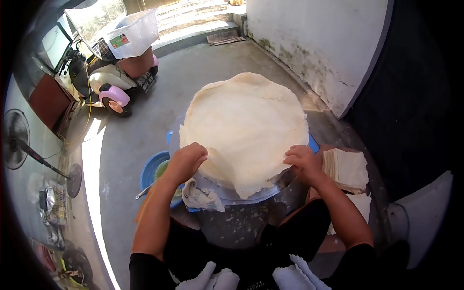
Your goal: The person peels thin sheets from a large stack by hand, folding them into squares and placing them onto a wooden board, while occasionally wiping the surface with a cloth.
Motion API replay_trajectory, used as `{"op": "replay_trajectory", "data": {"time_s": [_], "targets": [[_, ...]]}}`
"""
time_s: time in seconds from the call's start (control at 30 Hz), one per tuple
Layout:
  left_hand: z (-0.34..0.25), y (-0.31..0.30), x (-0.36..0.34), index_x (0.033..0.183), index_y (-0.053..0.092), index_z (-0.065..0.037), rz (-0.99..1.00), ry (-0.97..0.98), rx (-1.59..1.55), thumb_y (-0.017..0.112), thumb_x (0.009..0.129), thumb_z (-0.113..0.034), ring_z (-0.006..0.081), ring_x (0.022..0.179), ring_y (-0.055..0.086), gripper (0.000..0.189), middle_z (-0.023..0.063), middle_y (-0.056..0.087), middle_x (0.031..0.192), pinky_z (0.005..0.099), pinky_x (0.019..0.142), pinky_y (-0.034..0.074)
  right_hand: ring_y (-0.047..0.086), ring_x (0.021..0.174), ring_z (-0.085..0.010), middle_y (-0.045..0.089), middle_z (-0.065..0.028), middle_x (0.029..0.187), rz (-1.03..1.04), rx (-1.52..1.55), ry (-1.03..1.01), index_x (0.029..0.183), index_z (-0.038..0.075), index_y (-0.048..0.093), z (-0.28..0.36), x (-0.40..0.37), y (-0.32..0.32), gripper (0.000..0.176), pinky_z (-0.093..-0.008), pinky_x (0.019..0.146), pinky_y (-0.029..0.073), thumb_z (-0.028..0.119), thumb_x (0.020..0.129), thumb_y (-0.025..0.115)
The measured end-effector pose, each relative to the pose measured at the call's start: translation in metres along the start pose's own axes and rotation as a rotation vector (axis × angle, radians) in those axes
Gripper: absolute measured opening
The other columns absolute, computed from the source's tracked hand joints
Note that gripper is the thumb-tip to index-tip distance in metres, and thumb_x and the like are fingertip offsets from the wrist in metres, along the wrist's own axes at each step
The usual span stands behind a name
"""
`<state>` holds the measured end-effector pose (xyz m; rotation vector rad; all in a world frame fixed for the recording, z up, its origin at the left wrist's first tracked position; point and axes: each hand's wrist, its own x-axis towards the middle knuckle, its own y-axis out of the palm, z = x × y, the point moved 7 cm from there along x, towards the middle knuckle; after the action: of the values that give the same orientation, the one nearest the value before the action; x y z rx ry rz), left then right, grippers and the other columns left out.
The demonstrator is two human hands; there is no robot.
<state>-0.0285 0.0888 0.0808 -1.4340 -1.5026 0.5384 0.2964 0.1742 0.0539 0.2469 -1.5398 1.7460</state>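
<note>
A large, thin, pale round flatbread (246, 125) with ragged edges covers a round flat surface in front of me, whose grey rim (227, 192) shows beneath it. My left hand (191, 157) is closed at the flatbread's near left edge, fingers pinching it. On the near right edge, my right hand (302, 162) also has its fingers pressed together on the sheet. Between the hands the near part is slightly raised and creased, with a pointed flap hanging at the front. A crumpled whitish cloth (202, 195) lies by the near left rim.
A blue basin (150, 169) with greenish contents and a handled utensil stands to the left. Folded flatbread sheets (345, 169) are stacked at the right. A parked scooter (111, 84) stands far left, a fan (17, 139) nearer. A stained white wall (314, 48) rises at the back right.
</note>
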Motion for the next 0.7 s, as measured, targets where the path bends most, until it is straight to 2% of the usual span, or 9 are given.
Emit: {"op": "replay_trajectory", "data": {"time_s": [0.1,0.23,0.3,0.33,0.4,0.47,0.53,0.67,0.7], "targets": [[-0.01,-0.027,-0.017,0.094,0.064,-0.005,-0.058,-0.024,-0.033,0.068,0.088,-0.008,0.0338,0.085,0.063,0.009,0.013,0.064,0.091,0.0387,0.075,0.051,0.067,0.085,-0.0353,0.07,-0.0129,0.088,0.134,0.127,0.167,0.091,0.006,0.072,0.005,0.0,-0.017,0.02,-0.0409,0.076,0.053,-0.003,0.074,0.067],[-0.022,-0.068,-0.039,0.098,0.065,-0.004,-0.19,-0.023,-0.125,0.069,0.089,-0.008,0.0276,0.083,0.066,0.011,0.011,0.066,0.091,0.0346,0.076,0.051,0.07,0.08,-0.0293,0.071,-0.0116,0.083,0.109,0.284,0.296,0.094,0.003,0.071,0.048,0.027,-0.088,0.016,-0.0358,0.071,0.054,-0.004,0.081,0.067],[-0.023,-0.094,-0.044,0.1,0.065,-0.002,-0.317,-0.14,-0.293,0.069,0.091,-0.009,0.0204,0.084,0.067,0.012,0.009,0.068,0.091,0.0322,0.078,0.051,0.07,0.078,-0.02,0.072,-0.0086,0.084,0.014,0.378,0.362,0.095,-0.001,0.07,0.06,0.04,-0.124,0.009,-0.0306,0.07,0.054,-0.003,0.088,0.065],[-0.021,-0.105,-0.044,0.101,0.065,-0.001,-0.372,-0.144,-0.328,0.068,0.093,-0.01,0.0126,0.083,0.064,0.012,0.0038,0.068,0.091,0.0276,0.076,0.05,0.069,0.077,-0.0167,0.072,-0.0075,0.082,-0.034,0.447,0.38,0.095,-0.002,0.07,0.06,0.044,-0.137,0.008,-0.0287,0.07,0.054,-0.002,0.09,0.064],[-0.035,-0.134,-0.034,0.102,0.064,-0.002,-0.409,-0.123,-0.528,0.066,0.096,-0.009,0.0075,0.083,0.06,0.01,-0.0003,0.065,0.09,0.0226,0.075,0.048,0.069,0.074,-0.0132,0.071,-0.0064,0.08,-0.113,0.544,0.409,0.096,-0.003,0.07,0.058,0.056,-0.161,0.008,-0.0261,0.068,0.053,0.001,0.094,0.063],[-0.054,-0.167,-0.017,0.103,0.063,-0.002,-0.444,-0.016,-0.534,0.065,0.097,-0.009,0.0041,0.084,0.057,0.009,-0.0032,0.063,0.09,0.0193,0.075,0.045,0.068,0.071,-0.0121,0.071,-0.0064,0.078,-0.169,0.564,0.407,0.097,-0.003,0.07,0.063,0.079,-0.189,0.01,-0.0248,0.066,0.052,0.004,0.095,0.063],[-0.058,-0.197,0.004,0.104,0.063,-0.003,-0.393,-0.022,-0.481,0.067,0.097,-0.013,0.0065,0.087,0.059,0.013,-0.0016,0.065,0.094,0.0228,0.079,0.047,0.067,0.07,-0.0113,0.07,-0.0062,0.077,-0.197,0.552,0.388,0.096,-0.002,0.07,0.063,0.106,-0.21,0.011,-0.0243,0.064,0.051,0.006,0.096,0.063],[-0.062,-0.242,0.052,0.1,0.069,-0.003,-0.389,0.046,-0.511,0.071,0.094,-0.016,0.0059,0.083,0.061,0.015,-0.002,0.067,0.09,0.021,0.076,0.048,0.06,0.06,-0.0089,0.066,-0.0028,0.071,-0.3,0.5,0.329,0.09,0.001,0.069,0.054,0.162,-0.243,0.018,-0.0241,0.059,0.047,0.017,0.096,0.065],[-0.055,-0.252,0.062,0.1,0.07,-0.002,-0.416,-0.036,-0.447,0.073,0.093,-0.016,0.0056,0.077,0.059,0.017,-0.001,0.067,0.087,0.021,0.072,0.047,0.057,0.058,-0.0089,0.065,-0.0025,0.069,-0.347,0.495,0.327,0.088,0.002,0.069,0.052,0.174,-0.25,0.019,-0.0242,0.058,0.046,0.019,0.095,0.067]]}}
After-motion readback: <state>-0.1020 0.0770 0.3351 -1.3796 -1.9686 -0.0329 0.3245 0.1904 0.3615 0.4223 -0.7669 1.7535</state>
